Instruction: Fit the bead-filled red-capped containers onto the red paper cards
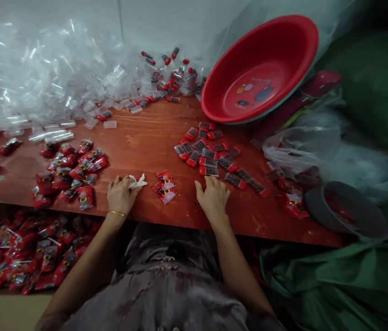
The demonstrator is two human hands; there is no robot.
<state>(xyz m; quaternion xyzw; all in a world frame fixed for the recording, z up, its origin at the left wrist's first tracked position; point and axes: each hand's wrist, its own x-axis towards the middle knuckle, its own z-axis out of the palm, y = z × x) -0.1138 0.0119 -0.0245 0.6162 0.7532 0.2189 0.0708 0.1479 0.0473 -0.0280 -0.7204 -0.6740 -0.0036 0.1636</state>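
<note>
My left hand [122, 197] is closed on a crumpled white tissue [137, 182] at the front of the table, and a gold bracelet circles that wrist. Two flat red printed packets [165, 186] lie overlapping between my hands. My right hand [213, 197] is palm down on the wood with its fingers apart, the tips meeting the near edge of a loose pile of small clear tubes with red ends and dark contents [208, 162]. Whether a fingertip presses on one of these tubes is hard to see. Left of my left hand sits a heap of filled red packets [63, 174].
Clear plastic tubes [42, 69] are heaped along the back left. A red basin [262, 59] leans tilted at the back right. A grey bowl [347, 209] and plastic bags [338, 151] occupy the right side. Below the left edge, a box holds many red packets [38, 250].
</note>
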